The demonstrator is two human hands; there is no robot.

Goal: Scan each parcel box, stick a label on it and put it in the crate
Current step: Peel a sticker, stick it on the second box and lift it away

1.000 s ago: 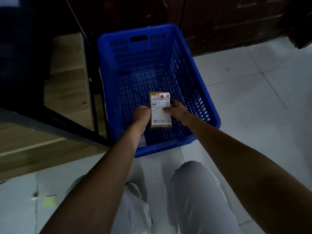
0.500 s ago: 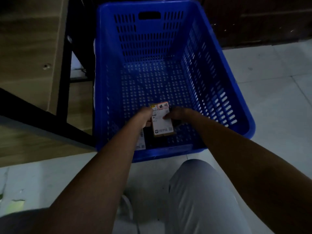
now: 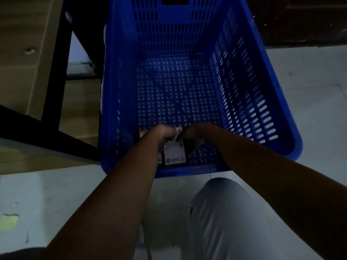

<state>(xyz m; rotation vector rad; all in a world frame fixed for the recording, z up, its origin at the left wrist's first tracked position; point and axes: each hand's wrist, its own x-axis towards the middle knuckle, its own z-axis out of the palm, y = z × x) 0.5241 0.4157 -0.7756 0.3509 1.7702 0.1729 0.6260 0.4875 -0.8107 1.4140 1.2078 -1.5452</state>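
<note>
Parcel box point(image 3: 174, 153) sits low in the blue crate point(image 3: 281, 132), at the near wall, label side up, long axis running front-to-back, away from the person. Looks down on the crate floor or nearly there; contact underneath is hidden, so can't confirm.

Left hand point(image 3: 163, 135) is on the box's far-left part, fingers curled down onto it, looks like a grip on the left edge. Right hand point(image 3: 191, 133) comes in from the other side at the far-right corner, fingers bent over the top edge; too dark to say whether it pinches or just touches. Both hands are at the far end of the box, the near end is bare and almost against the crate's near wall.

A second parcel point(image 3: 143, 133) lies just left of it, mostly hidden under the left forearm; only a yellow-marked corner shows.

Judgement: placing step, nearly done. Next move is release and a pull straight up and back toward the body. Neither hand is clearly nearer. Risk: left wrist dragging the neighbour parcel on the way out.

Desk point(image 3: 22, 53) with a dark frame stands left of the crate.
</note>
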